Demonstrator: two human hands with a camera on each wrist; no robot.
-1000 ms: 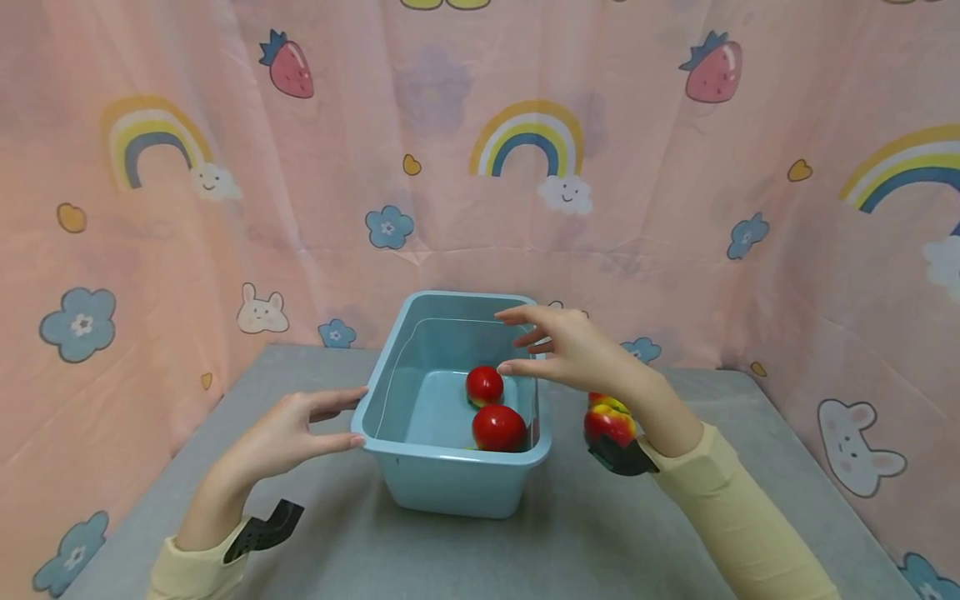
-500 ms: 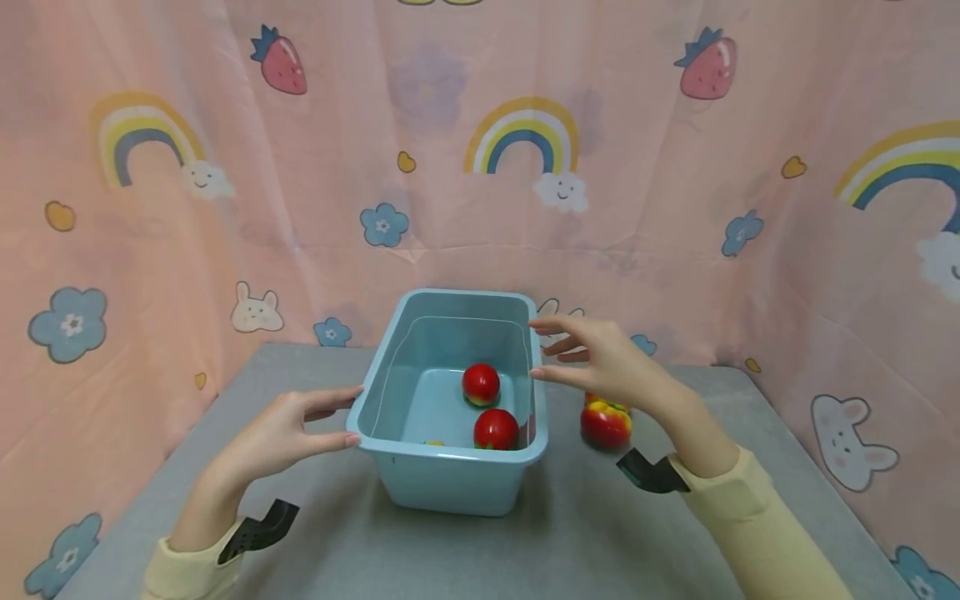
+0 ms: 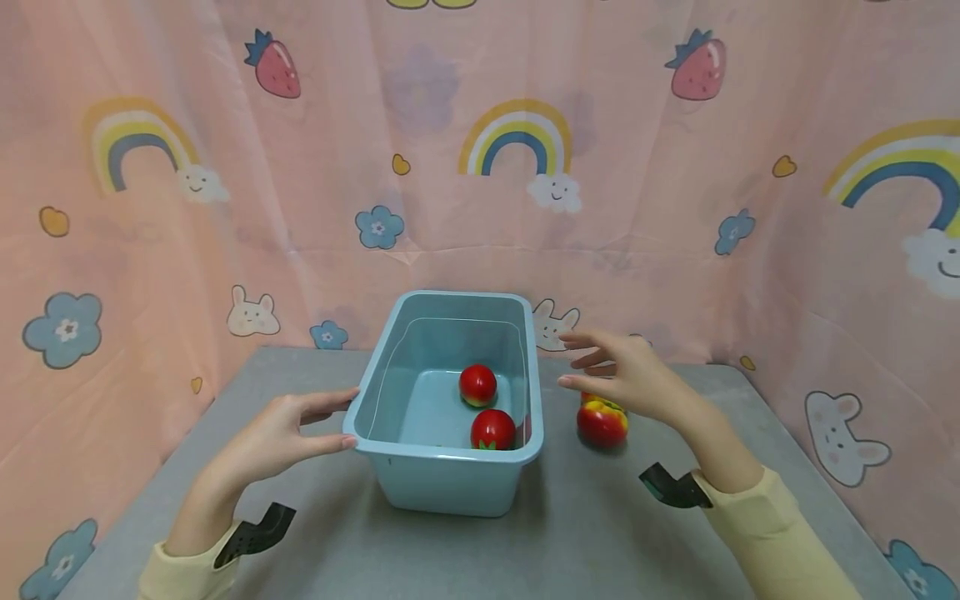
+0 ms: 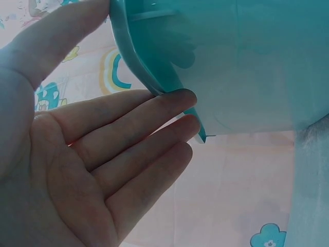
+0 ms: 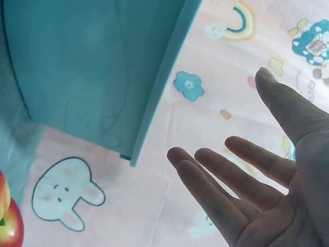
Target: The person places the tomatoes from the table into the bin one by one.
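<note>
left hand point(image 3: 273, 437) open, fingers touched bin point(image 3: 450, 483) rim | right hand point(image 3: 630, 377) open, above apple point(image 3: 602, 422) | two tomatoes point(image 3: 492, 428) sat inside bin

A grey table point(image 3: 570, 533) carries a blue tub point(image 3: 448, 483) and an apple point(image 3: 602, 422) beside it.

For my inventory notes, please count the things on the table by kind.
Blue bin: 1
Red fruits in the bin: 2
Red-and-yellow fruits beside the bin: at least 1; another may be hidden behind it
Total: at least 4
</note>
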